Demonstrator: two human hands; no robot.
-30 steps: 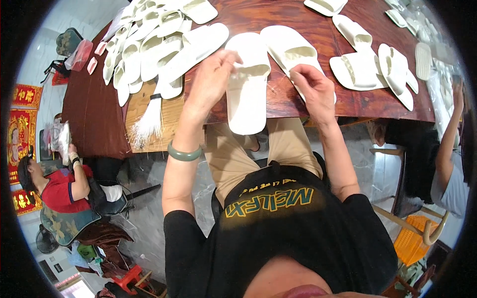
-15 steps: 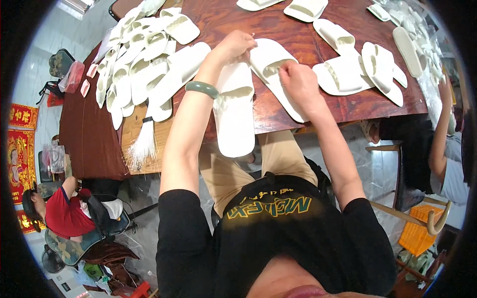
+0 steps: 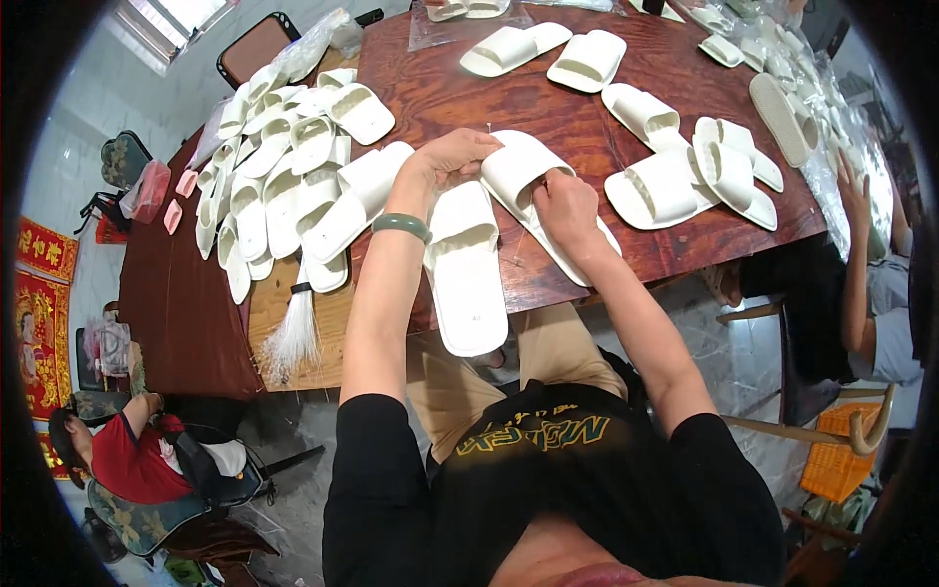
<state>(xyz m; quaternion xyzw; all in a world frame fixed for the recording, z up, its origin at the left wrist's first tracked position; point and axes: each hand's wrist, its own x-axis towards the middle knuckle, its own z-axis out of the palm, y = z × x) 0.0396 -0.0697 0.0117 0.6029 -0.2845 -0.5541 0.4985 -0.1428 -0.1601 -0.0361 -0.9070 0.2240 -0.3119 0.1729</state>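
Two white open-toe slippers lie side by side before me at the table's front edge. The left slipper (image 3: 468, 293) has its heel hanging past the edge. My left hand (image 3: 455, 157), its wrist in a green bangle, is closed at that slipper's toe, fingertips reaching toward the other slipper. What those fingertips hold is hidden. On the right slipper (image 3: 523, 164), my right hand (image 3: 567, 210) is closed in a fist at the edge of the strap, its fingertips hidden in the opening.
A heap of white slippers (image 3: 284, 196) covers the table's left part, with a white bristle bundle (image 3: 301, 328) below it. Several more slippers (image 3: 665, 191) lie to the right and at the back. Seated people are at the left (image 3: 137, 450) and right (image 3: 885, 323).
The whole scene sits lower in the picture. My right hand has shifted left, closer against the strap opening of the right slipper. My left hand stays at the toes.
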